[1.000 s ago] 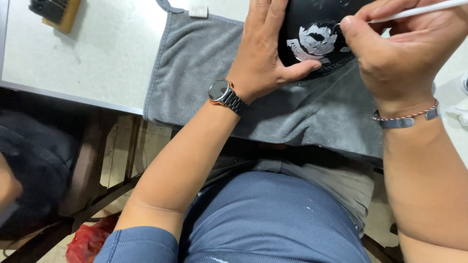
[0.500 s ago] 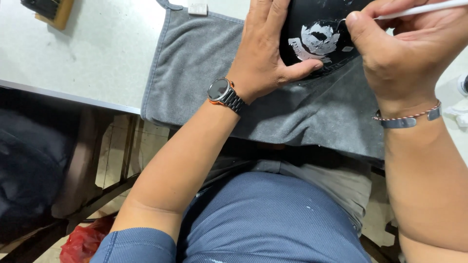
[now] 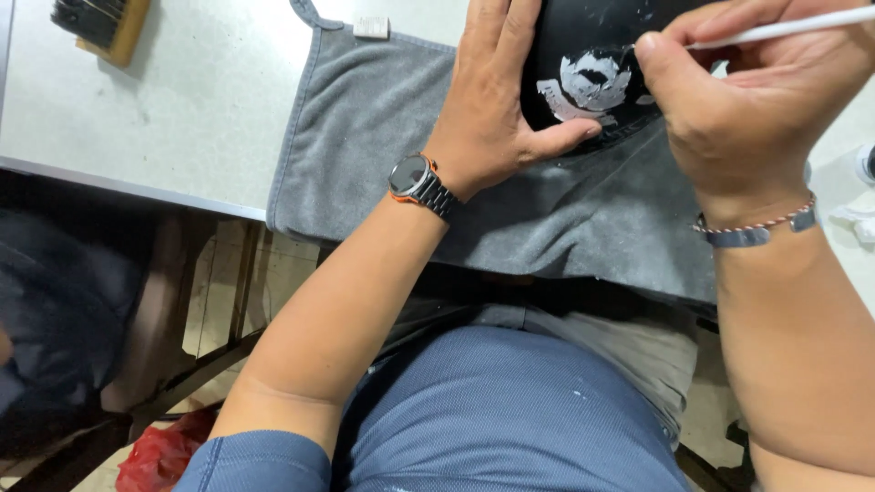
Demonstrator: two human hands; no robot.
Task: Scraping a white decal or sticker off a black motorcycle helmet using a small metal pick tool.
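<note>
We are pressing our flat left hand [image 3: 492,109] on a glossy black rounded object [image 3: 592,64] — partly cut off — while our right hand [image 3: 747,100] is pinching a thin white stick [image 3: 784,27] above the soft grey towel [image 3: 383,137].

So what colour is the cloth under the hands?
Grey: the cloth lies under the left hand on the table, seen in the head view.

I see a cloth [image 3: 392,118] spread on the worktop [image 3: 182,137], its near side hanging over the near edge. A rounded object [image 3: 592,82] sits on the cloth toward the far edge. My left hand [image 3: 492,118] lies on the object's left side; my right hand [image 3: 747,109] is over its right side with a thin tool [image 3: 784,27]. A brush [image 3: 100,27] lies at the far left corner, well apart from the cloth.
</note>
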